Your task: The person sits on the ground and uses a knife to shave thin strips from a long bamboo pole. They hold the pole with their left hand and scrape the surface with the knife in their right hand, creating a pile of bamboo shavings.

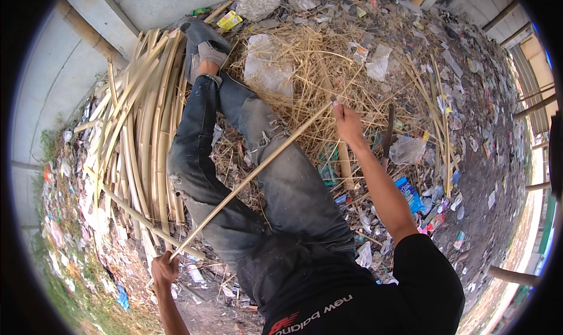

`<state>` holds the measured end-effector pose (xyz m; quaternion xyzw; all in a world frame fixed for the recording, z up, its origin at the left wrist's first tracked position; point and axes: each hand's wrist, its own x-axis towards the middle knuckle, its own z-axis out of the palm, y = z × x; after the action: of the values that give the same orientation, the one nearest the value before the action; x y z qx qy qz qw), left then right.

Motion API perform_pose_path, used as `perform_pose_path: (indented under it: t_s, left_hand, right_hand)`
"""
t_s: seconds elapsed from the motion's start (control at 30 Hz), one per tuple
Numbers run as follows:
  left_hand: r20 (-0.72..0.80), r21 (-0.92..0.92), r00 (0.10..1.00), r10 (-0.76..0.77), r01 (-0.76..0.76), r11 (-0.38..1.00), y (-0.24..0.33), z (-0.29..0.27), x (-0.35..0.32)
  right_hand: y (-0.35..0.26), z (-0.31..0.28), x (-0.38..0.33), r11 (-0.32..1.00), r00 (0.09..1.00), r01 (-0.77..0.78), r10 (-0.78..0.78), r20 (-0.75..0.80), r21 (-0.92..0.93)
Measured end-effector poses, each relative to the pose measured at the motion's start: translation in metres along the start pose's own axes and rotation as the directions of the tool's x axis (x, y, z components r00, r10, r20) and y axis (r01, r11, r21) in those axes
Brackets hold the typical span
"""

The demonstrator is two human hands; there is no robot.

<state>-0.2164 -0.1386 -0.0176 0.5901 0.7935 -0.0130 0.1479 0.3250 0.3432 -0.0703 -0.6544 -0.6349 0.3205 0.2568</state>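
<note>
A long, thin bamboo strip (253,174) runs slantwise across my lap, from lower left to upper right. Its near end passes through my left hand (165,269), whose fingers are closed around it. At the far end, my right hand (348,124) is closed with the thumb against the strip's tip. A small dark spot shows by that thumb, too small to name. Left of my legs lies a big pile of split bamboo strips (157,124), and a thicker bamboo piece (143,219) crosses its near end.
My outstretched legs (293,179) in torn jeans lie under the strip. Straw-like bamboo shavings (314,59) cover the ground beyond them. More strips (443,129) lie at the right among scattered litter, near a blue packet (409,195). A grey wall (53,88) stands at the left.
</note>
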Motion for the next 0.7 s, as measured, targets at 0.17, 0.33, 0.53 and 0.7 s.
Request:
perform_pose_path:
  t_s: [0.17, 0.33, 0.53, 0.7]
  left_hand:
    - [-0.033, 0.016, 0.999, 0.005, -0.005, 1.000, -0.024, 0.007, -0.022]
    - [-0.047, 0.006, 0.999, -0.010, 0.010, 1.000, 0.002, 0.010, 0.002]
    - [0.038, -0.021, 0.994, -0.105, 0.106, 0.994, -0.012, 0.009, -0.013]
    - [-0.013, -0.004, 0.999, -0.043, 0.042, 0.999, -0.016, 0.015, -0.017]
  right_hand:
    - [0.001, 0.015, -0.025, 0.996, 0.994, 0.081, -0.084, 0.074, 0.033]
    - [0.015, 0.008, -0.003, 0.992, 0.999, 0.029, -0.033, 0.034, 0.121]
    - [-0.020, 0.018, -0.046, 0.996, 0.975, 0.063, -0.074, 0.209, 0.058]
    - [-0.021, 0.019, -0.047, 0.997, 0.972, 0.063, -0.073, 0.221, 0.055]
